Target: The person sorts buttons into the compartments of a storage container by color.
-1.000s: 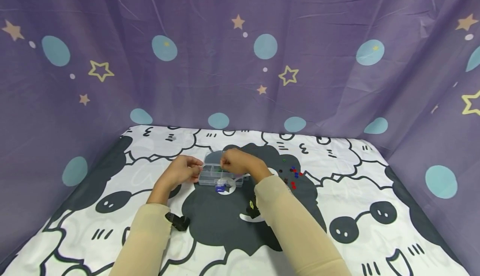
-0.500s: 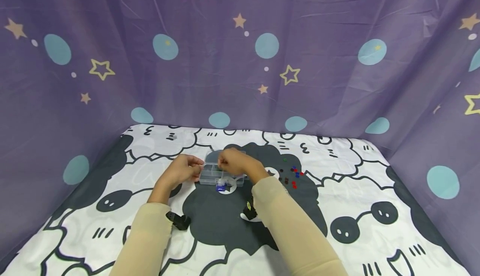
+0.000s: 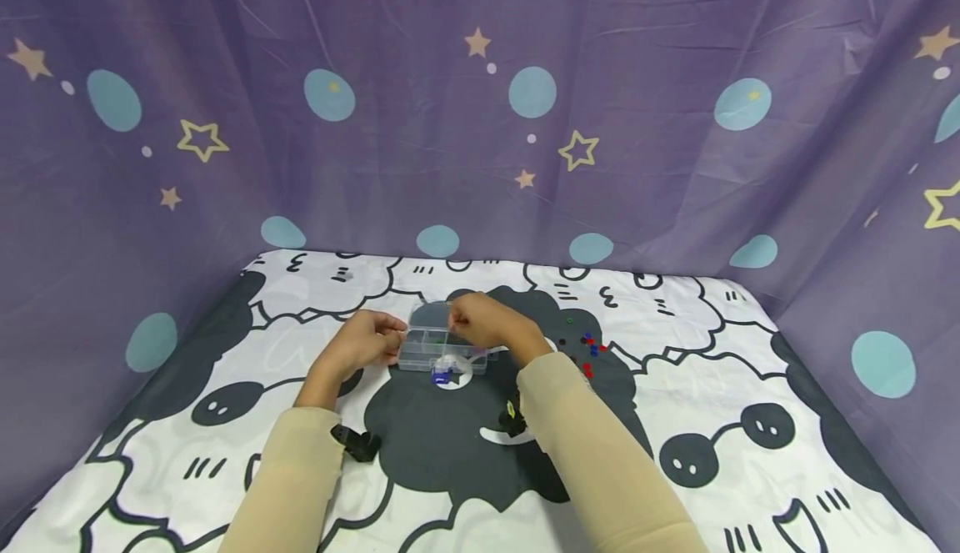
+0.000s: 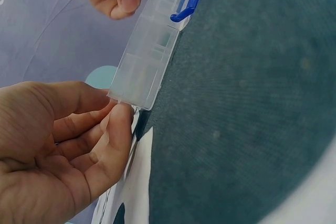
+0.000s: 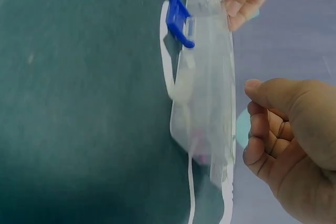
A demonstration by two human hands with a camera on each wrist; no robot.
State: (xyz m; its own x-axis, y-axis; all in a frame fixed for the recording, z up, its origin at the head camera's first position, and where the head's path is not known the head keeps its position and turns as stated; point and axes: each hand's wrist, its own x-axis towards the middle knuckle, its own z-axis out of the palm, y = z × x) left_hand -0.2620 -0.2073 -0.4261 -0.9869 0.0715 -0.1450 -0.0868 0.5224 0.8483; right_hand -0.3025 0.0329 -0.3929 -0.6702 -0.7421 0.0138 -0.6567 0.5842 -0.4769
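Observation:
A clear plastic compartment box (image 3: 416, 361) with its lid raised and a blue latch (image 3: 441, 377) at the front lies on the dark patch of the cloth. My left hand (image 3: 367, 339) pinches the left end of this box between thumb and fingers, clearest in the left wrist view. Over the box's right part hovers my right hand (image 3: 483, 320), fingers curled toward the thumb. No object shows between those fingers (image 5: 257, 124) in the right wrist view. Something small and green (image 3: 438, 342) lies inside a compartment. Part of the box is hidden behind my right hand.
Several small red pieces (image 3: 587, 371), blue pieces (image 3: 594, 351) and dark pieces lie scattered right of the box, with a green ring (image 3: 569, 320) farther back. The cloth (image 3: 708, 411) has a cartoon print. A purple curtain (image 3: 420, 153) hangs behind.
My right hand dipped slightly left into the box, then rose and shifted right, uncovering the green piece in a compartment. My left hand and the box stay in place.

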